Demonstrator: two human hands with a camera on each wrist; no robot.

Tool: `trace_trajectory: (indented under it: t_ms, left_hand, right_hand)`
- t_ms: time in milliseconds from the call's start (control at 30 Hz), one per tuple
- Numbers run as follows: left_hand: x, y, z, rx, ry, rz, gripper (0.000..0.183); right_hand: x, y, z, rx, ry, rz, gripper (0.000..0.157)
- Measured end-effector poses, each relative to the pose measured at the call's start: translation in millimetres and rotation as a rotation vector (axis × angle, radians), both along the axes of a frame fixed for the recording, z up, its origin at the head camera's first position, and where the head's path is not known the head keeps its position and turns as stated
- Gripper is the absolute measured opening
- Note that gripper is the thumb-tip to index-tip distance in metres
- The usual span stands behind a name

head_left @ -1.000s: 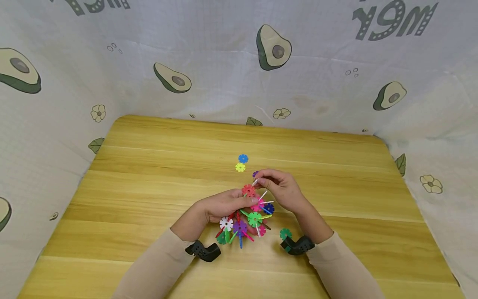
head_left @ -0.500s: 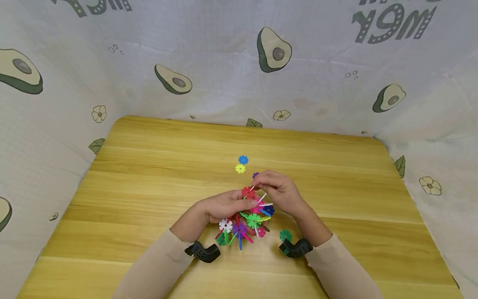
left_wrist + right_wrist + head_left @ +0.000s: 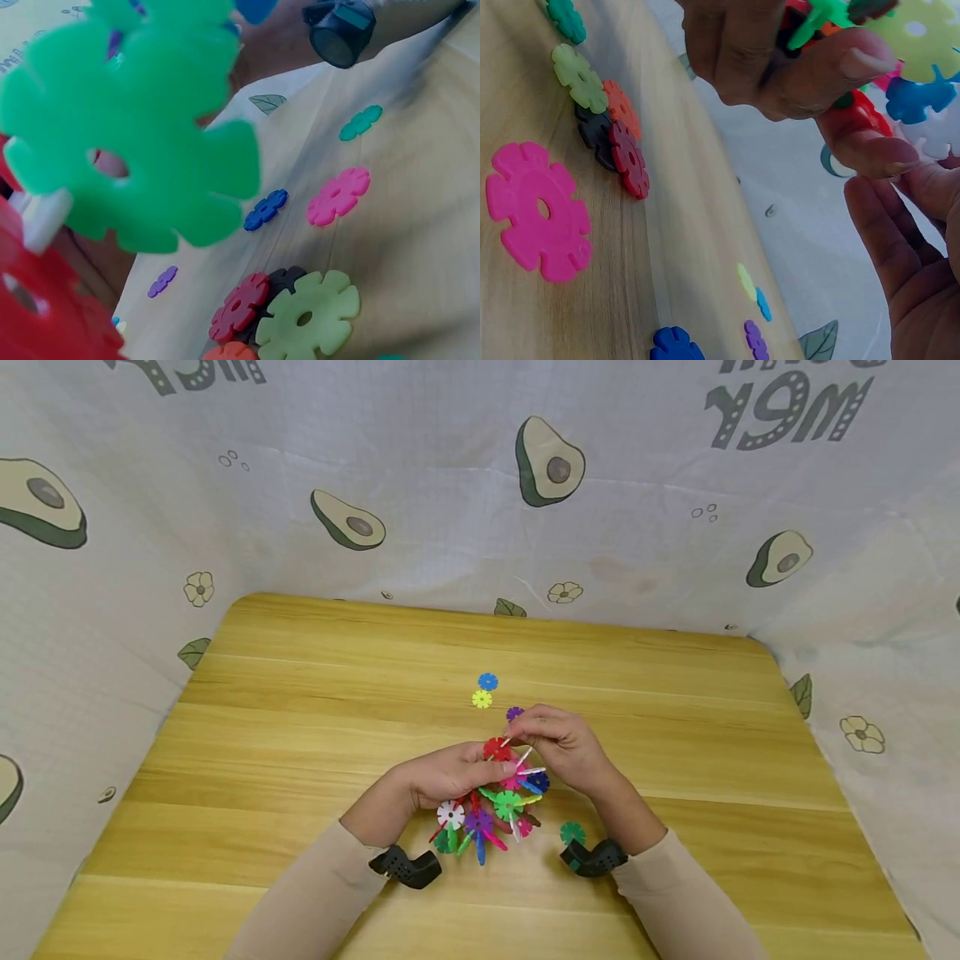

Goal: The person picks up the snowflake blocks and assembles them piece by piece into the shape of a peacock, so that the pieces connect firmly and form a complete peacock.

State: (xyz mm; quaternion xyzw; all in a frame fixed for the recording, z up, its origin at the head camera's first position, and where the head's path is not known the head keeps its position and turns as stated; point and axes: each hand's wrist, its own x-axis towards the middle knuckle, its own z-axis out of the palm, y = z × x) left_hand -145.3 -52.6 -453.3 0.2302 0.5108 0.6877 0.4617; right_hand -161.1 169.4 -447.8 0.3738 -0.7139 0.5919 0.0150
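My left hand (image 3: 461, 774) grips a cluster of slotted plastic discs joined at many angles, its thumb on a pink disc (image 3: 512, 776). A red disc (image 3: 497, 749) tops the cluster, with a light green disc (image 3: 507, 805), a white disc (image 3: 451, 814) and a purple disc (image 3: 478, 823) lower down. At the red disc, my right hand (image 3: 564, 745) pinches a white disc (image 3: 506, 742) seen edge-on, mostly hidden by the fingertips. A large green disc (image 3: 142, 142) of the cluster fills much of the left wrist view.
Loose discs lie on the wooden table (image 3: 300, 693): blue (image 3: 487, 682), yellow (image 3: 482, 699) and purple (image 3: 515, 714) farther off, green (image 3: 573, 833) near my right wrist. Beneath the cluster lie a pink disc (image 3: 540, 212), dark blue disc (image 3: 266, 210) and overlapping ones, including a pale green disc (image 3: 307, 315).
My right fingers have moved slightly left and down, bringing the white disc from beyond the red disc to its edge. The left hand and cluster have barely shifted.
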Motion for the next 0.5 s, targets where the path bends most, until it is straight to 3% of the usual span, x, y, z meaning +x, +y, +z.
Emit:
trace_trajectory:
  t_ms: [300, 500]
  left_hand:
    - [-0.2, -1.3, 2.4, -0.008, 0.051, 0.006, 0.046]
    - [-1.6, -2.2, 4.2, 0.010, -0.003, -0.002, 0.047]
  right_hand:
    - [0.3, -3.1, -2.3, -0.047, 0.014, -0.008, 0.025]
    - [-0.7, -3.8, -2.2, -0.061, -0.012, -0.016, 0.018]
